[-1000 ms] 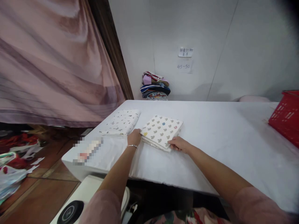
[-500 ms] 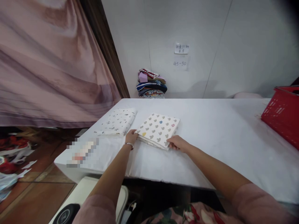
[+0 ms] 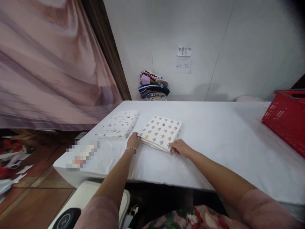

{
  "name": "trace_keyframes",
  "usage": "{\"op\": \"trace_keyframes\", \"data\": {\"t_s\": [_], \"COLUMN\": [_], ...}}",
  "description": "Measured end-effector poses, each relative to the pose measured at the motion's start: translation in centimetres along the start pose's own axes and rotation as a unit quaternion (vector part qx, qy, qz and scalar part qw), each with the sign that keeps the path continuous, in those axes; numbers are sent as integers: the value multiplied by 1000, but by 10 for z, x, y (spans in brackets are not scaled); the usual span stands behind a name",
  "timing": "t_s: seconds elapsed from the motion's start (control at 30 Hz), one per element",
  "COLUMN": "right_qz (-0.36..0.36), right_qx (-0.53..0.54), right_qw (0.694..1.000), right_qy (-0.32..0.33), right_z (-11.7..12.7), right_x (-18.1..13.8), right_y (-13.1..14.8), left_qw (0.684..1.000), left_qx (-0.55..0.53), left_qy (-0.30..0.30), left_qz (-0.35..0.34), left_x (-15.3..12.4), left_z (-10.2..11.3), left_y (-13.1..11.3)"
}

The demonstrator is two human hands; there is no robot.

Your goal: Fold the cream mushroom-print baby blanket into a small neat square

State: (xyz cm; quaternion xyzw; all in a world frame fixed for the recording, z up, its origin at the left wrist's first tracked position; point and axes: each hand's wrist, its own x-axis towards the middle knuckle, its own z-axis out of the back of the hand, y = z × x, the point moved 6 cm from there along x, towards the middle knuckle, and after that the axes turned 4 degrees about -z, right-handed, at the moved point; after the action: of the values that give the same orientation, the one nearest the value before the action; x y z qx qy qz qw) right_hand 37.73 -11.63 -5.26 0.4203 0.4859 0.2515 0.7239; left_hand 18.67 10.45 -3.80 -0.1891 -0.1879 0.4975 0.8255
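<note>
A folded white cloth [image 3: 160,133] with grey mushroom-like prints and a few coloured ones lies flat in the middle of the table. My left hand [image 3: 134,140], a bracelet at its wrist, pinches the cloth's near left corner. At the near right corner, my right hand [image 3: 180,147] grips the edge between thumb and fingers. Left of it lies a second folded white cloth [image 3: 120,124] with small dark prints, apart from both hands.
The table [image 3: 214,136] has a white cover. A red plastic basket [image 3: 286,117] stands at the right end. Against the wall is a stack of folded fabrics [image 3: 154,86]. A pink curtain [image 3: 47,63] hangs at left. A blurred-out item [image 3: 83,156] lies at the near left edge.
Both hands keep hold of the same two corners, and the cloth lies as before. The view has shifted very slightly.
</note>
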Motion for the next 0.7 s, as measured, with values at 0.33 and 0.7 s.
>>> {"op": "trace_keyframes", "data": {"t_s": [0.33,0.7], "right_qz": [-36,-67], "right_qx": [-23,32], "right_qw": [999,997], "right_qy": [3,-11], "right_z": [-5,-13], "right_x": [3,2], "right_y": [-3,-14], "left_qw": [999,997], "left_qx": [16,42], "left_qy": [21,36], "left_qz": [37,44], "left_x": [9,12], "left_z": [-5,-1], "left_y": [8,0]}}
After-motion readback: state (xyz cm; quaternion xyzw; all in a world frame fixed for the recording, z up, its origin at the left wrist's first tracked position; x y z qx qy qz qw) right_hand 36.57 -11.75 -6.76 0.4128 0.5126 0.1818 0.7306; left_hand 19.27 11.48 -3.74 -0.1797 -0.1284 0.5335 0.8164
